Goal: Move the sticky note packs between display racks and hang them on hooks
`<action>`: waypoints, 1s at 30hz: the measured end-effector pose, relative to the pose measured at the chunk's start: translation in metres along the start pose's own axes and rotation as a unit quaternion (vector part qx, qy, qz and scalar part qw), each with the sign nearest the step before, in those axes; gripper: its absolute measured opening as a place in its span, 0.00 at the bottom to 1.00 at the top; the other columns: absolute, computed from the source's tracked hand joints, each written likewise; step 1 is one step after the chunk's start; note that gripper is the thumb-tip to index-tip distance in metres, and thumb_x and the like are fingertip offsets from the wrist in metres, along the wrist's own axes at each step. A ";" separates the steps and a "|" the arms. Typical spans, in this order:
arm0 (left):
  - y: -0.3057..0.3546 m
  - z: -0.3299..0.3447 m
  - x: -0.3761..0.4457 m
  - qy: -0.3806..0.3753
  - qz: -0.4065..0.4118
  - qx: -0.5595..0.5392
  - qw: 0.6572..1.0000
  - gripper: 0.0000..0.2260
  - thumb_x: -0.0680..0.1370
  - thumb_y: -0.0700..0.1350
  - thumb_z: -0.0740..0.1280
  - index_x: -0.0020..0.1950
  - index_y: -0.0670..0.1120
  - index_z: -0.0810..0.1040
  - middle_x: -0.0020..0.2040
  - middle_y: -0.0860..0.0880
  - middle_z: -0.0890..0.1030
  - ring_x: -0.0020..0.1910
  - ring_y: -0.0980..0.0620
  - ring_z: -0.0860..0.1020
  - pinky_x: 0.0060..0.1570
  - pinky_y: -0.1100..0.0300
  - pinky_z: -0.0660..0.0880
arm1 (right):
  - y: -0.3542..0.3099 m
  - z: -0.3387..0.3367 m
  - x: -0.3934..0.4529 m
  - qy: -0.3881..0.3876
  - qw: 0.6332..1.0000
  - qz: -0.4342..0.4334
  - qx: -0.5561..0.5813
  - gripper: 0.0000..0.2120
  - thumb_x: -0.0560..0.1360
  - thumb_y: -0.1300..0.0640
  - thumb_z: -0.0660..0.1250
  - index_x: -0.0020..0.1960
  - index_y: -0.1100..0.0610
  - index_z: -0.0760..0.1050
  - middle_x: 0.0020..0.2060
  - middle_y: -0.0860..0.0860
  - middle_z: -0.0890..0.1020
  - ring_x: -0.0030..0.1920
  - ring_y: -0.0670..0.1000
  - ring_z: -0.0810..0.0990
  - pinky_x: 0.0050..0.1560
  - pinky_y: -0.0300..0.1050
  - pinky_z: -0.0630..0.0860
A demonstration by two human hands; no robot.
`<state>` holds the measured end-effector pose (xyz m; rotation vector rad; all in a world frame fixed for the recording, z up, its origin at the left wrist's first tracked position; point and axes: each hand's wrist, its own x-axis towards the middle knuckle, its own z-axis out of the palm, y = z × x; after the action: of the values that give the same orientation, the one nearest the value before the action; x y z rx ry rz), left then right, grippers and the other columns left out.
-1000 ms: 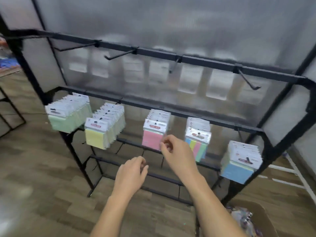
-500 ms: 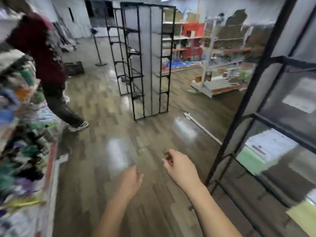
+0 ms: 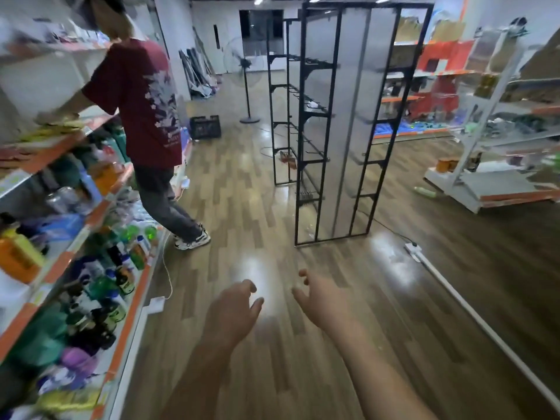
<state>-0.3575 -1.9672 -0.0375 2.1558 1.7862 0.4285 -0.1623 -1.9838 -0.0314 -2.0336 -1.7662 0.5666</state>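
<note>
— What are the hands doing?
— Both reach forward over the wooden floor (image 3: 248, 189). The left hand (image 3: 231, 313) has loosely curled fingers and holds nothing. The right hand (image 3: 322, 298) is just beside it, fingers spread and slightly bent, also holding nothing.
— Where are the sticky note packs?
— I can't see any packs here. A tall black display rack (image 3: 351, 122) stands ahead, well apart from the hands, with clear panels and rows of hooks along its left side. Whether anything hangs on them is too small to tell.
— Anything else around?
— A person in a dark red shirt (image 3: 142, 98) stands at the left, one arm on a shelf unit (image 3: 100, 207) packed with bottles. A standing fan (image 3: 245, 71) and a black crate (image 3: 206, 127) sit farther back, and white shelves (image 3: 497, 140) stand at the right.
</note>
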 end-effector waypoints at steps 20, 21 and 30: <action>-0.111 -0.090 0.576 0.057 -0.001 -0.019 0.998 0.17 0.80 0.54 0.64 0.67 0.50 0.73 0.62 0.50 0.80 0.59 0.48 0.78 0.57 0.53 0.75 | -0.149 -0.016 0.573 0.049 0.996 -0.069 0.009 0.22 0.80 0.48 0.64 0.73 0.51 0.67 0.65 0.49 0.77 0.64 0.51 0.76 0.60 0.44 0.71; -0.112 -0.090 0.603 0.050 0.008 -0.016 0.999 0.17 0.80 0.55 0.63 0.67 0.51 0.73 0.62 0.51 0.79 0.59 0.49 0.78 0.57 0.53 0.76 | -0.149 -0.017 0.597 0.051 0.997 -0.054 0.008 0.22 0.80 0.48 0.63 0.72 0.51 0.68 0.64 0.49 0.78 0.63 0.50 0.77 0.59 0.44 0.72; -0.125 -0.070 0.829 0.022 0.040 -0.026 0.999 0.16 0.80 0.55 0.63 0.66 0.52 0.72 0.61 0.53 0.79 0.58 0.52 0.78 0.54 0.54 0.76 | -0.134 -0.002 0.826 0.101 0.993 0.024 0.056 0.18 0.78 0.45 0.66 0.65 0.53 0.74 0.55 0.51 0.82 0.56 0.52 0.81 0.54 0.51 0.79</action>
<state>-0.3504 -1.1271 0.0008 2.2036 1.6960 0.5396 -0.1695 -1.1478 0.0008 -1.9860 -1.5380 0.4457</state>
